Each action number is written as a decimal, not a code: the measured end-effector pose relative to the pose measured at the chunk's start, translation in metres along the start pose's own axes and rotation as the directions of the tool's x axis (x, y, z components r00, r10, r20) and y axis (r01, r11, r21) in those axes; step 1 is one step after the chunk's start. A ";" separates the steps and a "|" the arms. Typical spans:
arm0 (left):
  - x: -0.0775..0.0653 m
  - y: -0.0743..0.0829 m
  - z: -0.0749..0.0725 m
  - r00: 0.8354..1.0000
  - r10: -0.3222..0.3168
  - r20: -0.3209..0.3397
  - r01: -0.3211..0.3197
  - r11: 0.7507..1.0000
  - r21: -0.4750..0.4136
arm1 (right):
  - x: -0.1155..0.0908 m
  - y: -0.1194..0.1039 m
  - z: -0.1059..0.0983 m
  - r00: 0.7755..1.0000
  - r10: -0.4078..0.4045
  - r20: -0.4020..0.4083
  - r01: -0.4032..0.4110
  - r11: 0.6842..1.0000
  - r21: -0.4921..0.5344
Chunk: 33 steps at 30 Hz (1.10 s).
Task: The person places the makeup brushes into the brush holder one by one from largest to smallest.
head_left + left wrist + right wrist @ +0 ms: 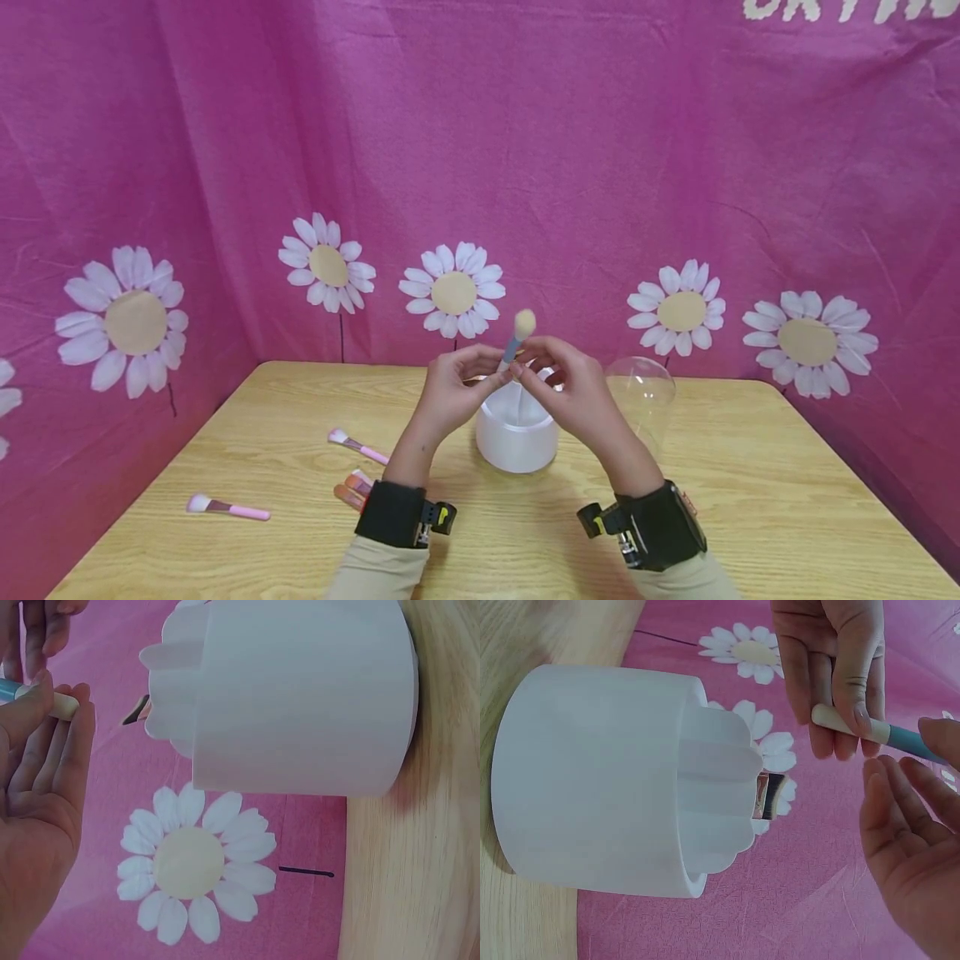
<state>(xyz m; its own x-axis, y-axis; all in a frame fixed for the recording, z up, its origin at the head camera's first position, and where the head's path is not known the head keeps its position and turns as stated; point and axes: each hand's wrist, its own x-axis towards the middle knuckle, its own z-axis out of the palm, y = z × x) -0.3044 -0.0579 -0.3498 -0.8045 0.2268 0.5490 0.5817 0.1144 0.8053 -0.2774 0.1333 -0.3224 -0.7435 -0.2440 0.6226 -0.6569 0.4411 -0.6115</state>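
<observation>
Both hands hold a makeup brush (513, 347) upright above a white round brush holder (517, 446), its cream bristles on top. The left hand (453, 390) pinches the pale lower end of the handle between thumb and fingers. My right hand (573, 385) has its thumb against the blue-green part of the handle, fingers curved behind it. Inside the holder's outer wall stands a scalloped insert (716, 791). A dark-bristled brush (771, 796) pokes out of it in the right wrist view. The bristles of the held brush are outside both wrist views.
A clear dome cover (647, 398) stands right of the holder, partly behind the right forearm. To the left lie a pink-handled brush (228, 507), another pink brush (358, 445) and orange brushes (349, 495) partly covered by the left wrist. A pink daisy-printed cloth (570, 167) surrounds the wooden table (750, 500).
</observation>
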 end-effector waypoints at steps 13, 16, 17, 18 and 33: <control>-0.001 0.005 0.005 0.999 -0.003 0.045 0.001 1.000 0.026 | 0.000 -0.002 -0.001 0.997 -0.040 -0.073 0.042 0.998 0.039; -0.001 0.006 0.005 0.999 -0.008 0.041 0.007 1.000 0.023 | -0.001 -0.003 -0.002 0.996 -0.045 -0.076 0.048 0.998 0.034; 0.000 0.006 0.005 0.999 -0.009 0.039 0.008 1.000 0.021 | -0.001 -0.003 -0.002 0.996 -0.047 -0.077 0.049 0.998 0.030; 0.000 0.006 0.005 0.999 -0.006 0.037 0.006 1.000 0.020 | -0.001 -0.003 -0.002 0.996 -0.049 -0.079 0.051 0.998 0.026; -0.002 -0.006 0.003 0.997 -0.009 -0.076 0.040 0.911 0.410 | 0.001 0.004 -0.009 0.986 -0.065 -0.155 0.059 0.997 -0.045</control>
<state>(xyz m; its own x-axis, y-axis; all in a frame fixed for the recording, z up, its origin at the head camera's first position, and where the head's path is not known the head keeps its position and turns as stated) -0.3058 -0.0557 -0.3564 -0.8168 0.1514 0.5568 0.5471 0.5095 0.6641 -0.2797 0.1428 -0.3203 -0.6705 -0.1359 0.7293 -0.6934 0.4642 -0.5510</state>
